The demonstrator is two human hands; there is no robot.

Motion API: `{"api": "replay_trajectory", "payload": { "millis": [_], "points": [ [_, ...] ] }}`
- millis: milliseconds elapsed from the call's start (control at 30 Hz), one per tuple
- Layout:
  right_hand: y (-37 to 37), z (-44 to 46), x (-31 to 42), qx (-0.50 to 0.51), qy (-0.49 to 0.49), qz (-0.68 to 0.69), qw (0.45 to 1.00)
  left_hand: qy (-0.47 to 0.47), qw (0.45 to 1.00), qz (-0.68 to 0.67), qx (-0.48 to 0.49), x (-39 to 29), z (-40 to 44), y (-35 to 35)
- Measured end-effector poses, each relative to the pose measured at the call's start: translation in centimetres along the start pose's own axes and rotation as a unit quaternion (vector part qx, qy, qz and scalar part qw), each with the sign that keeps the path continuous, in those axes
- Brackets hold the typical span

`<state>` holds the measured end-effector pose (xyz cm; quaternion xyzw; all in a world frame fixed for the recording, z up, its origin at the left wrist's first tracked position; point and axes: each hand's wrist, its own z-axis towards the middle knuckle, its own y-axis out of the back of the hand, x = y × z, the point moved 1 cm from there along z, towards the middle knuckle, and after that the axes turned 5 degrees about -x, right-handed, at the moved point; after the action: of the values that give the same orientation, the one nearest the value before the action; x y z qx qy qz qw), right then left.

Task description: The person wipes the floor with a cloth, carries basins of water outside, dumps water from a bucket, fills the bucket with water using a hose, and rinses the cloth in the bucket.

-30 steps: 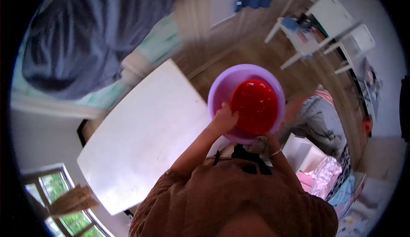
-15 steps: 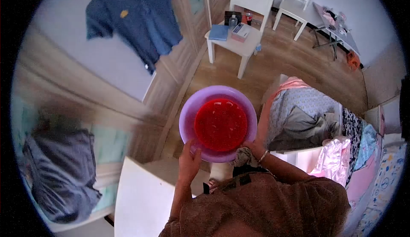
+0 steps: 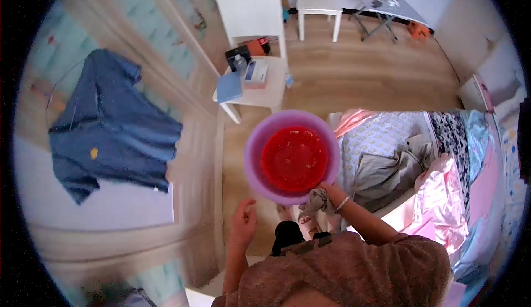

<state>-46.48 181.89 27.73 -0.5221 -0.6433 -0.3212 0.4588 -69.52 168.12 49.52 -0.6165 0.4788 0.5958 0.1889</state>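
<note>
A purple plastic basin (image 3: pixel 255 166) is held out in front of my body. Inside it is a red round shape (image 3: pixel 293 157); whether this is a second basin or the bottom, I cannot tell. My right hand (image 3: pixel 331 192) grips the near right rim. A crumpled greyish patterned cloth (image 3: pixel 317 201) hangs at that same hand, against the basin's outside. My left hand (image 3: pixel 243 219) is off the basin, just below its near left side, with fingers loosely apart and nothing in them.
To the right is a bed (image 3: pixel 381 130) with grey trousers (image 3: pixel 387 171) and pink satin fabric (image 3: pixel 442 196). A blue shirt (image 3: pixel 121 124) hangs on the left by the wardrobe. Ahead, a white chair (image 3: pixel 251 14) holds a blue book (image 3: pixel 229 87), a bottle and boxes.
My left hand has let go of the basin's rim. My right hand still holds it. The view has turned left, and my body has moved forward alongside the bed.
</note>
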Motion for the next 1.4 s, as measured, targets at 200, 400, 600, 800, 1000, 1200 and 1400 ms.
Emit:
{"api": "replay_trajectory", "payload": {
  "millis": [200, 400, 600, 800, 1000, 1200, 1400],
  "points": [
    [1.4, 6.0, 2.5, 0.032, 0.123, -0.263, 0.956, 0.001, 0.990, 0.089, 0.109, -0.1, 10.3, -0.2],
    [0.9, 7.7, 11.4, -0.122, 0.091, -0.222, 0.963, -0.159, 0.944, 0.185, 0.223, -4.5, 22.7, 0.1],
    [1.9, 11.5, 16.4, -0.301, -0.082, 0.268, 0.911, -0.243, 0.879, 0.250, 0.325, -8.7, 34.9, -5.0],
    [5.5, 17.8, 22.0, -0.328, -0.014, 0.349, 0.878, -0.246, 0.869, 0.250, 0.350, -14.6, 45.6, -12.7],
    [10.4, 25.0, 26.0, -0.338, -0.012, 0.449, 0.827, -0.222, 0.876, 0.299, 0.307, -14.9, 55.8, -17.5],
    [14.7, 32.7, 30.5, -0.405, -0.029, 0.477, 0.779, -0.125, 0.844, 0.350, 0.387, -17.5, 61.2, -23.8],
    [20.8, 40.1, 32.0, -0.451, 0.004, 0.468, 0.760, -0.151, 0.824, 0.366, 0.406, -22.1, 69.3, -32.7]
  ]
}}
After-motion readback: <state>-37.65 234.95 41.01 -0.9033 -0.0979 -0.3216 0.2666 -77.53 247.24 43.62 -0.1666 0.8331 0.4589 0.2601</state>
